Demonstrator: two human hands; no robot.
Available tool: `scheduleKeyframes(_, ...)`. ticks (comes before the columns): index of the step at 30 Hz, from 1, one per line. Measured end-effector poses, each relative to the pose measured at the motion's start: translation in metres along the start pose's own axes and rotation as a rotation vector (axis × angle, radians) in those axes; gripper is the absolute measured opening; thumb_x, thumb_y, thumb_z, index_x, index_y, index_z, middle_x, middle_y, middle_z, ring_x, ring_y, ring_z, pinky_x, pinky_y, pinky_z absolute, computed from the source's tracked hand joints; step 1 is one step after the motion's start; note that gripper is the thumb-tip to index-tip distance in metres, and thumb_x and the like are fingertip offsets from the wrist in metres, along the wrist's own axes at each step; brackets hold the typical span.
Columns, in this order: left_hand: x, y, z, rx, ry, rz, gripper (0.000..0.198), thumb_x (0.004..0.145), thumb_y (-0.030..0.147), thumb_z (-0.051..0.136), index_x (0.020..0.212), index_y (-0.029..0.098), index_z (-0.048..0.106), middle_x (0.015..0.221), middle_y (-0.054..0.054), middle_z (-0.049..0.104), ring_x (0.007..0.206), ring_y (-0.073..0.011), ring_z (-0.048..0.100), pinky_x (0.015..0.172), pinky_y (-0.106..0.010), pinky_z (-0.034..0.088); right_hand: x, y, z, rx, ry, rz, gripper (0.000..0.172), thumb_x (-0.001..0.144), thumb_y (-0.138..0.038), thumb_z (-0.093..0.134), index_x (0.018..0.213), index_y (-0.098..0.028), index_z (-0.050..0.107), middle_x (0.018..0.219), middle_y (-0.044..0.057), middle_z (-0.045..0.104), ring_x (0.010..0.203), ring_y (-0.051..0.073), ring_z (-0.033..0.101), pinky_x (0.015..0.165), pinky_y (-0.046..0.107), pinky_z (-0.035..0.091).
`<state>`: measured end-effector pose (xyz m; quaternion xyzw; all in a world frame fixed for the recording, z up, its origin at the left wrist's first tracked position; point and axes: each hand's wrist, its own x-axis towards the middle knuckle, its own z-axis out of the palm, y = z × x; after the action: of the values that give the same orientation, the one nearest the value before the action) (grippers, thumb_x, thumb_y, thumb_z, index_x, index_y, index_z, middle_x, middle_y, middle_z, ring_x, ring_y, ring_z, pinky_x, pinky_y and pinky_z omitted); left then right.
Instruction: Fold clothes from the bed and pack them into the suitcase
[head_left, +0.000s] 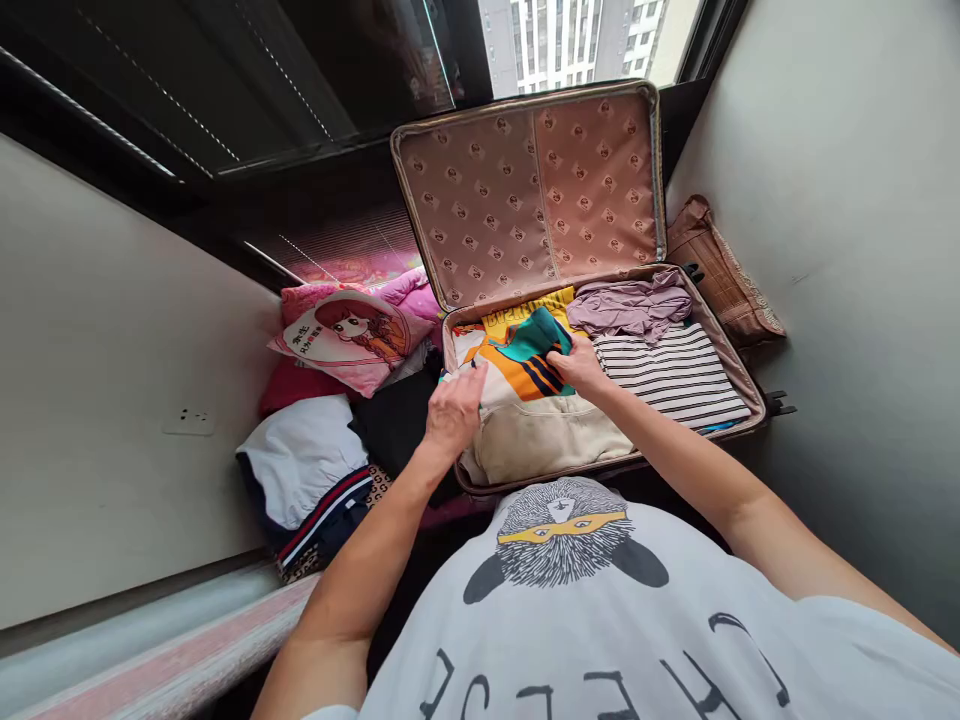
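- Suitcase (600,200): open, its patterned lid raised below the window; clothes fill the base.
- Multicoloured garment (517,372): in teal, orange, white and navy, lying in the left part of the suitcase, between the hands.
- Right hand (581,368): thumb and fingers pinch the garment's teal and striped edge.
- Left hand (455,408): fingers bent at the garment's left end; whether they grip the cloth cannot be told.
- Yellow garment (517,315): lettered, just behind the multicoloured one.
- Beige garment (555,440): along the near side of the base.
- Striped garment (671,372): black and white, in the right part, with a mauve garment (630,305) behind it.
- Pillow (352,335): printed with a cartoon figure, outside the suitcase, to its left.
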<state>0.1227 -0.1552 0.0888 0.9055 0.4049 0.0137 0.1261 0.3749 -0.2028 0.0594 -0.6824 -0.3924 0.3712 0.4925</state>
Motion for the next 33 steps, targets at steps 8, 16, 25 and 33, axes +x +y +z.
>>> scheduleKeyframes(8,-0.06,0.03,0.096,-0.119,-0.476,0.215,0.058,0.094,0.031,0.065,0.151,0.037,0.057,0.173,-0.011,0.029,0.158,-0.0441,0.022,0.121,-0.069,0.025,-0.102,0.085,-0.06,-0.807,-0.242,0.204,0.014,0.08,-0.028,0.061,0.092,-0.023,0.067,0.082,0.005,0.066,0.084,0.025,0.064,0.073,0.032,0.045)
scheduleKeyframes(16,-0.005,-0.009,0.1,-0.192,-0.232,0.119,0.07,0.088,0.038,0.076,0.151,0.02,0.053,0.163,-0.021,0.041,0.153,-0.0347,0.035,0.124,-0.055,0.026,-0.092,0.061,-0.062,-1.206,-0.223,-0.173,0.089,0.086,-0.044,0.075,0.16,-0.013,0.035,0.16,0.027,0.039,0.145,0.041,0.038,0.111,0.047,0.035)
scheduleKeyframes(25,0.06,0.024,0.119,0.058,-0.527,0.264,0.13,0.058,0.046,0.094,0.164,0.015,0.025,0.161,-0.029,0.038,0.149,-0.0461,0.037,0.119,-0.058,0.032,-0.053,0.081,-0.036,-1.21,-0.604,-0.078,0.095,0.067,-0.041,0.089,0.148,-0.011,0.05,0.127,0.023,0.067,0.124,0.039,0.057,0.107,0.049,0.035)
scheduleKeyframes(33,0.023,0.033,0.105,0.178,-0.536,0.327,0.038,0.079,0.029,0.074,0.115,0.017,0.072,0.109,-0.018,0.073,0.111,-0.0374,0.066,0.105,-0.054,0.04,-0.096,0.092,-0.034,-1.156,-0.719,-0.191,0.05,0.087,-0.021,0.063,0.136,-0.019,0.065,0.132,0.02,0.062,0.123,0.037,0.056,0.096,0.044,0.042)
